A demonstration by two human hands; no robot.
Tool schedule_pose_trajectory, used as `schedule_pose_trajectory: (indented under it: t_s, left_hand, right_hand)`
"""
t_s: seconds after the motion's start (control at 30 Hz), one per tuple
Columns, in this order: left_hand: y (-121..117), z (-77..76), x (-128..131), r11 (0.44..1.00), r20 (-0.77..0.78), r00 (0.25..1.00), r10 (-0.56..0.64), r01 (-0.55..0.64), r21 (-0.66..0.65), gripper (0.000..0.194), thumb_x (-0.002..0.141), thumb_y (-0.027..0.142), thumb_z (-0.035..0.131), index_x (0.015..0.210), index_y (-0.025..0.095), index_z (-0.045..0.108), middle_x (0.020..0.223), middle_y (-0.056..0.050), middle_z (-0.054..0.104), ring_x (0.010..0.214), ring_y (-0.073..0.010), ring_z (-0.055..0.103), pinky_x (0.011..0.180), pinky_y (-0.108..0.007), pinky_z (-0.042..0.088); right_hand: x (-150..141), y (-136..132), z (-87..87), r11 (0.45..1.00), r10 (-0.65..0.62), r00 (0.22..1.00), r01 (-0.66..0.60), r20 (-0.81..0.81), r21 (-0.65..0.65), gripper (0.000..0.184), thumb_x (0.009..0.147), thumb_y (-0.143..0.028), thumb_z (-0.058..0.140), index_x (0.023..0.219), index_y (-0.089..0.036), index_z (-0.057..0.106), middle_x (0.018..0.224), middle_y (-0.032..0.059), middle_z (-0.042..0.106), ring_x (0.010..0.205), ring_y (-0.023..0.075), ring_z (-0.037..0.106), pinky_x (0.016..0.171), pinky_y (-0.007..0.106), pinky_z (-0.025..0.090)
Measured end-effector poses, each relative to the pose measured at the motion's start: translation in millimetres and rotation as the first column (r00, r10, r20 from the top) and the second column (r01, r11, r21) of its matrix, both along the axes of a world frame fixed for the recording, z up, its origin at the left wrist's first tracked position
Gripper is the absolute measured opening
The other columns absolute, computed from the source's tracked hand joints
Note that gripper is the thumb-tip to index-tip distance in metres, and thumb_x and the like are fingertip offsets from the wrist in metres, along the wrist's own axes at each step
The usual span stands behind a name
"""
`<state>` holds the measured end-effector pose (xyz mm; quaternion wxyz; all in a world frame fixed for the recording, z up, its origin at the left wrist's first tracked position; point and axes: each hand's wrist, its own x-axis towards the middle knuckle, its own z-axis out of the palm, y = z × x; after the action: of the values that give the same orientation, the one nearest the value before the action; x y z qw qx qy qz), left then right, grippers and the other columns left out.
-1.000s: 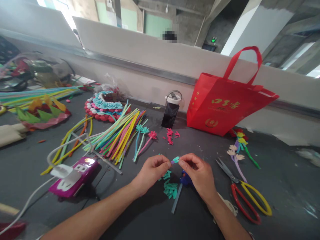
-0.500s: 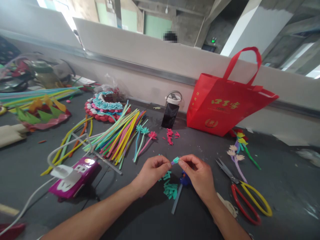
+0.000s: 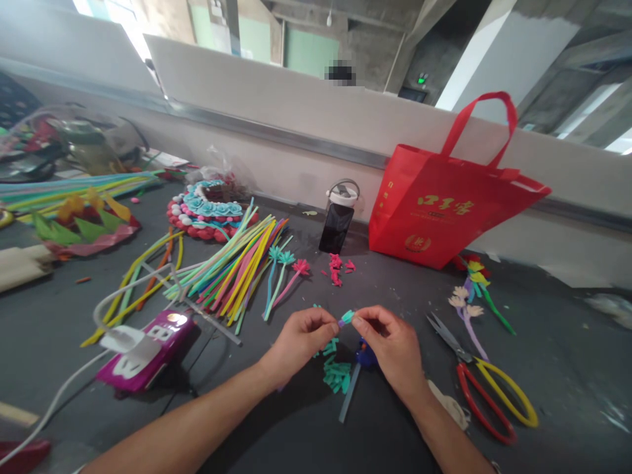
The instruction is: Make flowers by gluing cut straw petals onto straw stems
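From my view of the camera, at the lower centre of the frame, a clear stick (image 3: 349, 395) lies on the dark table (image 3: 306, 434). Its upper end is beside a blue object (image 3: 364, 355), which is partly hidden by the right hand (image 3: 395, 345). To the left of the stick I see a small pile of teal pieces (image 3: 337, 377). Just above, near the centre, the left hand (image 3: 299, 339) has its thumb and finger closed on the purple end of a small teal flower (image 3: 348, 316). The right hand pinches its teal end with the fingertips. At lower right lie scissors (image 3: 461, 356) with one red handle and one yellow; at lower left is a purple power strip (image 3: 148, 349). Farther, above the hands, are pink pieces (image 3: 336, 270), and to their left three stemmed flowers (image 3: 286, 258) beside a bundle of colourful sticks (image 3: 241, 263). Behind, a bottle (image 3: 344, 193) stands left of a red bag (image 3: 444, 204), at upper right.
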<state>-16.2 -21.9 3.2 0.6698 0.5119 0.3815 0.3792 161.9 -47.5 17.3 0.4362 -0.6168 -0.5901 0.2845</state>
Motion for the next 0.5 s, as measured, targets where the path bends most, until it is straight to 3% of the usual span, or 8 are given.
schedule_pose_trajectory:
  t_s: [0.5]
  left_hand:
    - [-0.4, 0.4, -0.3, 1.0, 0.001, 1.0, 0.006, -0.006, 0.002, 0.032, 0.079, 0.045, 0.066, 0.072, 0.015, 0.059, 0.054, 0.008, 0.038, 0.047, -0.0057, 0.028, 0.047, -0.022, 0.02]
  right_hand:
    - [0.1, -0.8, 1.0, 0.998, 0.028, 1.0, -0.028, -0.002, 0.064, 0.022, 0.086, -0.041, 0.062, 0.082, -0.022, 0.07, 0.075, -0.0001, 0.067, 0.066, 0.0155, 0.059, 0.062, 0.025, 0.047]
